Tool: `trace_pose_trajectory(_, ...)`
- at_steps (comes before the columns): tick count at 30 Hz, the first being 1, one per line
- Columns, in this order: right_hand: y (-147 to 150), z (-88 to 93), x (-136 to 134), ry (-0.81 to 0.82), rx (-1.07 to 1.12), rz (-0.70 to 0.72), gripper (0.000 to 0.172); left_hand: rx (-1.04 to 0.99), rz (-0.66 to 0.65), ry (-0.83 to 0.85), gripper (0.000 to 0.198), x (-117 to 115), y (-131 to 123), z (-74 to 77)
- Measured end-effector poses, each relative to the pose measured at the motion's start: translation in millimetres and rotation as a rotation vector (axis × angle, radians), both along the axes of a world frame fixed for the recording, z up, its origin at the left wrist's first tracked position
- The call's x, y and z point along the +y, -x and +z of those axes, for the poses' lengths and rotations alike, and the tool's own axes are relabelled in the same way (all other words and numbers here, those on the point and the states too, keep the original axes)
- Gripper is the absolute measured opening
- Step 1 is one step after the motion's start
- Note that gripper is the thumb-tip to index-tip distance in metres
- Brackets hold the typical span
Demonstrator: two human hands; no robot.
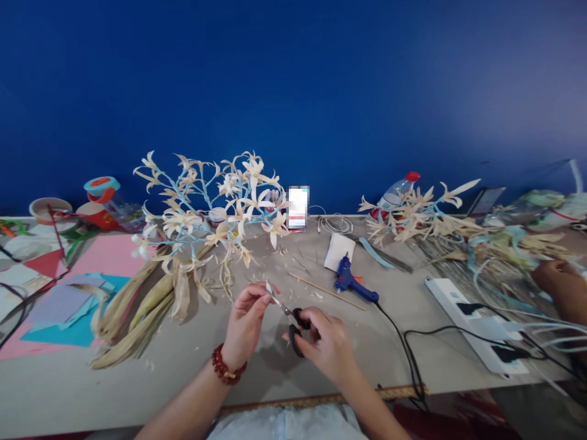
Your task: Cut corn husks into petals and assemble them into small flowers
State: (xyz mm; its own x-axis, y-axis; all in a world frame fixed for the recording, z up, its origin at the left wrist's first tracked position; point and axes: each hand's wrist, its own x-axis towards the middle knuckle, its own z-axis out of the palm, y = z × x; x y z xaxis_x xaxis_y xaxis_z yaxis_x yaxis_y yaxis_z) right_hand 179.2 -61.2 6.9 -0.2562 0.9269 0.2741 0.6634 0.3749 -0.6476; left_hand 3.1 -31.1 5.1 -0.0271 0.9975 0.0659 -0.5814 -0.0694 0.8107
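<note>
Near the front middle of the table, my right hand [328, 342] grips the black handles of a pair of scissors [285, 310]. The blades point up and left to my left hand [250, 318], which wears a red beaded bracelet. Its thumb and fingers pinch a small pale piece [269, 286], perhaps husk, at the blade tips; most of it is hidden. Behind my hands stand cream flowers [238, 208] on light blue stems. Dried corn husks [137, 311] lie to the left. A blue glue gun [351, 281] rests to the right, its nozzle by a white pad [337, 250].
A thin wooden stick [325, 290] and scraps lie beyond my hands. At right are a white power strip [477, 327] with cables, bundled wires [449, 275] and another person's hand [557, 278]. Coloured paper [110, 253] spreads at left. A lit phone [298, 208] leans near the blue wall.
</note>
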Motion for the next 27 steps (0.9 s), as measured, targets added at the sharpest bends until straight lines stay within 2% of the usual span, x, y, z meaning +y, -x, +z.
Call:
trace_pose_trajectory(11,4.5,3.1,0.9,-0.081,0.031,-0.017,0.026,-0.026,-0.025,-0.029,0.004,-0.6,0.1,-3.3)
trace_pose_trajectory(27,4.2,-0.2,2.0,-0.053,0.041,-0.014,0.024,-0.030,-0.002,-0.014,0.003,-0.6,0.1,-4.0)
